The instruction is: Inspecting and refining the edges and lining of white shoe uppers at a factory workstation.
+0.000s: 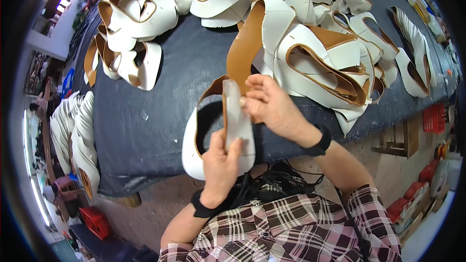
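Holding a white, tan-lined leather shoe piece (pixel 221 131) at mid-frame over the dark counter (pixel 145 126), the left hand (pixel 221 165) grasps its bottom and the right hand (pixel 269 106) pinches its top. Keeping edges lined up would likely help.

Shoe upper (pixel 213 131): white leather-like outside, smooth w/ slight sheen; tan inner lining, matt. Insole strip (pixel 237 116) was pale, matt, stiff-looking. Table cover (pixel 145 116): dark cloth, matt, lightly creased. Shirt (pixel 291 228): plaid woven fabric.
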